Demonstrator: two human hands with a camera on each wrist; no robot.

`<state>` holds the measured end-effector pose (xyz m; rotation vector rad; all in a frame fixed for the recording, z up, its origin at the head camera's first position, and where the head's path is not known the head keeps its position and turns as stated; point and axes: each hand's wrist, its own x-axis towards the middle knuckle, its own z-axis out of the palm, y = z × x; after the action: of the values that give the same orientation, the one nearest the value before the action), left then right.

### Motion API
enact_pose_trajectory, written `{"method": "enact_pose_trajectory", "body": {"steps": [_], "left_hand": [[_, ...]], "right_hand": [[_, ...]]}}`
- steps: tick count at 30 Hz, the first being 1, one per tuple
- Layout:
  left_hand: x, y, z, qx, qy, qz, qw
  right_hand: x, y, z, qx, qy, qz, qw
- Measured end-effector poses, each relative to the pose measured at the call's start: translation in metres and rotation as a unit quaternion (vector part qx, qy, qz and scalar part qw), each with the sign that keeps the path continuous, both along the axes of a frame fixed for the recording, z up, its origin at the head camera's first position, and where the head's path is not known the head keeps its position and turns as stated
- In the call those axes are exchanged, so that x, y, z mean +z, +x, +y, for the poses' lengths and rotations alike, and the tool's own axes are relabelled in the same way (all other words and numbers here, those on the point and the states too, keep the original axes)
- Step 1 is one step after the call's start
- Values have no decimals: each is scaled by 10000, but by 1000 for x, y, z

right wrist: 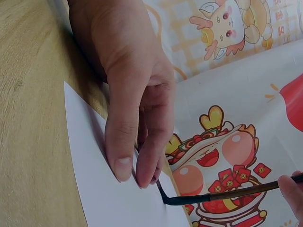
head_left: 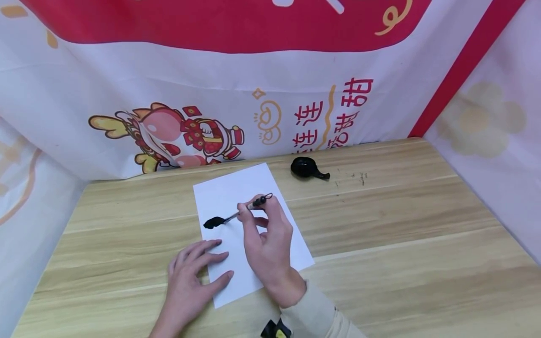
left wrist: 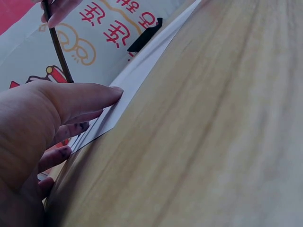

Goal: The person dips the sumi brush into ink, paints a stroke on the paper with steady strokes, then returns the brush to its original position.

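Note:
A white sheet of paper (head_left: 236, 188) lies on the wooden table, with a black ink stroke (head_left: 213, 223) near its left edge. My right hand (head_left: 270, 239) pinches a writing brush (head_left: 233, 216) between thumb and fingers. In the right wrist view the brush (right wrist: 227, 194) slants down, its dark bent bristles right at the paper. My left hand (head_left: 192, 277) rests across the paper's left edge, fingers spread and loosely bent. The left wrist view shows its thumb on the sheet (left wrist: 142, 71) and dark smudges on its fingertips.
A black, rounded dish with a short spout or handle (head_left: 304, 167) sits beyond the paper's far right corner. Small dark smudges (head_left: 362, 178) mark the table beside it. A printed cloth (head_left: 270, 70) hangs behind the table. A black and yellow thing (head_left: 276, 329) shows at the near edge.

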<state>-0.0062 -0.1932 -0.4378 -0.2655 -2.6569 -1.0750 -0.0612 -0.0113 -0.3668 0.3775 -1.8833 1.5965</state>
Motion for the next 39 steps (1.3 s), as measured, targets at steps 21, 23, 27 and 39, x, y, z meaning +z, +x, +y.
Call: {"method": "enact_pose_trajectory", "body": {"steps": [21, 23, 27, 39], "left_hand": [[2, 0, 1, 47, 39, -159, 9999], [3, 0, 1, 57, 39, -209, 9998], [4, 1, 1, 72, 53, -293, 9995], [3, 1, 1, 94, 86, -427, 9990]], "right_hand": [[3, -6, 12, -247, -166, -122, 9995], [3, -7, 13, -269, -227, -99, 9993], [3, -9, 15, -306, -331, -85, 9989], [5, -13, 21, -431, -470, -50, 9980]]}}
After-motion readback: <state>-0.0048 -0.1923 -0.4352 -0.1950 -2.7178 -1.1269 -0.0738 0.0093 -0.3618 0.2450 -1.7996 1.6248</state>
